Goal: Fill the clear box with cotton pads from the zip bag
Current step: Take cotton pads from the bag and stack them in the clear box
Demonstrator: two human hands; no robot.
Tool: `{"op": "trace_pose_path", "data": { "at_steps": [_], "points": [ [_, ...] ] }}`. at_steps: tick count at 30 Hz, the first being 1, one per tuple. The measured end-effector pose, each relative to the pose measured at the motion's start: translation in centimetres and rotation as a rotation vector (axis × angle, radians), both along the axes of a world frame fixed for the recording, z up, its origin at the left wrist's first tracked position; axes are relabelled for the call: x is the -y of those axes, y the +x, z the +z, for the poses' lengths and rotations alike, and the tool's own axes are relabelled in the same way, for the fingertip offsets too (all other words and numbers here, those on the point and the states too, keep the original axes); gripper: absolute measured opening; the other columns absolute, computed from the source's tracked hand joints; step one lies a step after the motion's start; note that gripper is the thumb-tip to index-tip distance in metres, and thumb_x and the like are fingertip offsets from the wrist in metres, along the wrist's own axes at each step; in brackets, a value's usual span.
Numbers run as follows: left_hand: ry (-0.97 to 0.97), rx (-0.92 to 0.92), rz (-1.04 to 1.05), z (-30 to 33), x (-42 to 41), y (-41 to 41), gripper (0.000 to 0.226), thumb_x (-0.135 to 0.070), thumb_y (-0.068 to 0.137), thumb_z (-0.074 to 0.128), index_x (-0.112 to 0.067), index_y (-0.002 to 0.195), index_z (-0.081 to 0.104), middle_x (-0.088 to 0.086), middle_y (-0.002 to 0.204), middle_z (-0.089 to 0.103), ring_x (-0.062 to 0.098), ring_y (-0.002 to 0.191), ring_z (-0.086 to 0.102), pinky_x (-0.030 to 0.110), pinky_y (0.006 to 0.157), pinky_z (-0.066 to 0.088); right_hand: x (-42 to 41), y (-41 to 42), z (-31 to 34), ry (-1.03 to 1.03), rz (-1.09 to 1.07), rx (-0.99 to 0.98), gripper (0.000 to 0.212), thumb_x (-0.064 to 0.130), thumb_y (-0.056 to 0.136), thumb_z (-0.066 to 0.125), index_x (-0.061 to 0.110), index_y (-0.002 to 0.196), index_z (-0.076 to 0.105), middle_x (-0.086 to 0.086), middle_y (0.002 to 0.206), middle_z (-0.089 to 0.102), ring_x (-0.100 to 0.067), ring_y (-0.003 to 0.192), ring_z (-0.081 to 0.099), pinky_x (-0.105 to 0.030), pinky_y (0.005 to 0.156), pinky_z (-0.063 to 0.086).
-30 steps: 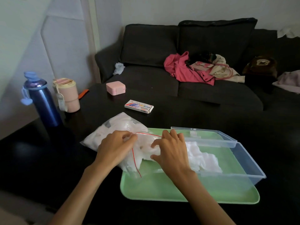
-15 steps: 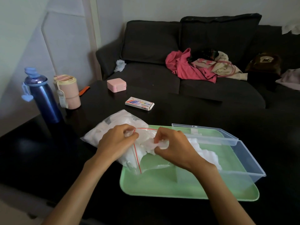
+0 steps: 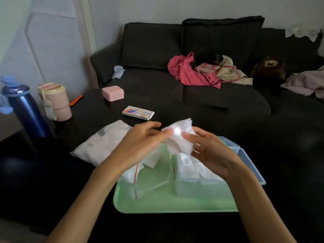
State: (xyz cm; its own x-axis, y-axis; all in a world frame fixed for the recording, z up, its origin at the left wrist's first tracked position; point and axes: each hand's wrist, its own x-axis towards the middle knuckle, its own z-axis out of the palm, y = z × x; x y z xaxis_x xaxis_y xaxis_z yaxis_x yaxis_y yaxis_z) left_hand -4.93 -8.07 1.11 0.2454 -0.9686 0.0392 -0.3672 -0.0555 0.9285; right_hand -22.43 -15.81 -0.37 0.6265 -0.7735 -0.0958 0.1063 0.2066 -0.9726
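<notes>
A stack of white cotton pads [image 3: 180, 137] is held up above the tray between both hands. My left hand [image 3: 138, 146] pinches its left side with the thumb. On the right, my right hand [image 3: 210, 151] grips the stack with curled fingers. The clear zip bag [image 3: 103, 146] with a red seal line lies below, its open mouth over the green tray [image 3: 157, 202], still holding pads. The clear box [image 3: 198, 188] stands on the tray under my right hand with pads inside; its hinged lid [image 3: 252, 165] lies open to the right.
On the dark table stand a blue bottle [image 3: 26, 109] and a pink cup [image 3: 56, 102] at the left. A pink case [image 3: 113, 92] and a small printed packet [image 3: 138, 112] lie farther back. Behind is a dark sofa [image 3: 192, 67] with clothes.
Both hands have risen from the bag's mouth, lifting a stack of pads out of it. The bag's mouth now lies slack on the tray.
</notes>
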Motion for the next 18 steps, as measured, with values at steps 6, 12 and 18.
{"op": "trace_pose_path", "data": {
  "at_steps": [6, 12, 18],
  "points": [
    [0.091, -0.421, -0.171, -0.2, 1.4, -1.9, 0.022, -0.01, 0.087, 0.062, -0.016, 0.106, 0.069, 0.001, 0.099, 0.074, 0.012, 0.094, 0.069, 0.023, 0.077, 0.057, 0.1, -1.2, -0.3, -0.024, -0.224, 0.028, 0.032, 0.022, 0.071, 0.074, 0.012, 0.101, 0.07, -0.004, 0.089, 0.073, -0.013, 0.078, 0.069, -0.02, 0.064, 0.054],
    [0.039, -0.414, -0.187, -1.6, 2.3, -2.7, 0.025, -0.005, 0.087, 0.062, -0.019, 0.106, 0.067, -0.001, 0.098, 0.074, 0.009, 0.093, 0.069, 0.016, 0.072, 0.054, -0.2, -0.8, -1.2, -0.336, -0.555, -0.127, 0.027, 0.017, 0.072, 0.079, 0.021, 0.093, 0.064, 0.001, 0.092, 0.07, -0.012, 0.083, 0.068, -0.023, 0.069, 0.057],
    [0.028, -0.506, -0.092, -2.1, 3.1, -3.8, 0.017, -0.016, 0.093, 0.055, -0.018, 0.099, 0.071, -0.001, 0.091, 0.075, 0.009, 0.084, 0.071, 0.02, 0.066, 0.056, -0.3, -1.2, -1.2, -1.028, -0.716, -0.464, 0.012, 0.02, 0.076, 0.076, 0.024, 0.086, 0.072, 0.016, 0.086, 0.054, -0.006, 0.082, 0.052, -0.004, 0.068, 0.038]
  ]
}}
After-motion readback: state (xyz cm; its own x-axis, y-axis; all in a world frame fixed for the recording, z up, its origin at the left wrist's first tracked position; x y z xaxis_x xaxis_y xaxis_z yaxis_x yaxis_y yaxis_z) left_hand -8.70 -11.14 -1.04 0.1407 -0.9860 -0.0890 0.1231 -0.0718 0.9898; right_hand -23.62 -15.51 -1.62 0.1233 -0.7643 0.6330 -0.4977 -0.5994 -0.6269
